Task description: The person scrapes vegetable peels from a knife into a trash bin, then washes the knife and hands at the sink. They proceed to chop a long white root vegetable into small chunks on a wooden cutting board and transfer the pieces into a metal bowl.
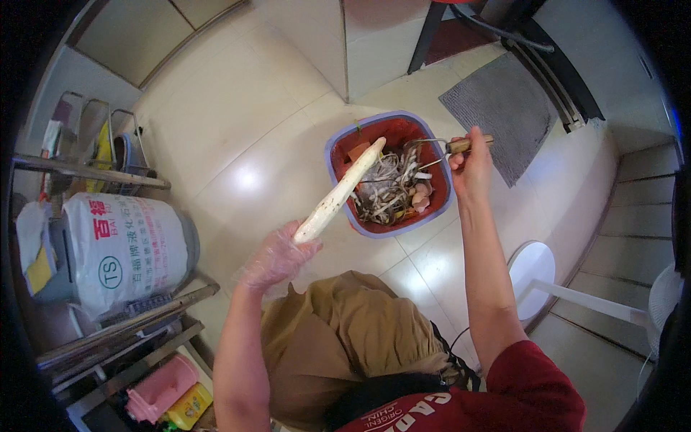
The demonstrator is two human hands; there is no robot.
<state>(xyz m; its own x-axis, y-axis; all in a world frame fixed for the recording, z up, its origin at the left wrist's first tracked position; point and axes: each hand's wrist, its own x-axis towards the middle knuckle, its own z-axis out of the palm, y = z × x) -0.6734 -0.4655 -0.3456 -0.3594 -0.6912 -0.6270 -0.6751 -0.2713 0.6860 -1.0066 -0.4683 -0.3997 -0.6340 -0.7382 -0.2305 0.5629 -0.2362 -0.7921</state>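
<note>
In a clear plastic glove, my left hand (280, 255) grips the lower end of a long, pale, peeled root (337, 197), perhaps yam, with small brown specks. Its narrow far end reaches over a red waste bin (353, 135) with a purple rim. My bare right hand (471, 167) holds a peeler (459, 144) by its wooden handle, and the metal frame extends over the bin's right side, apart from the root. Dark and pale peelings (386, 202) lie in the bin, along with cracked eggshells (421, 195) and a clear plastic bag.
A metal rack on the left holds a gas cylinder under a printed white plastic cover (129, 248) and a pink plastic container (164, 386). A grey floor mat (502, 116) lies at the upper right. The white round base of a stand fan (532, 270) is at the right.
</note>
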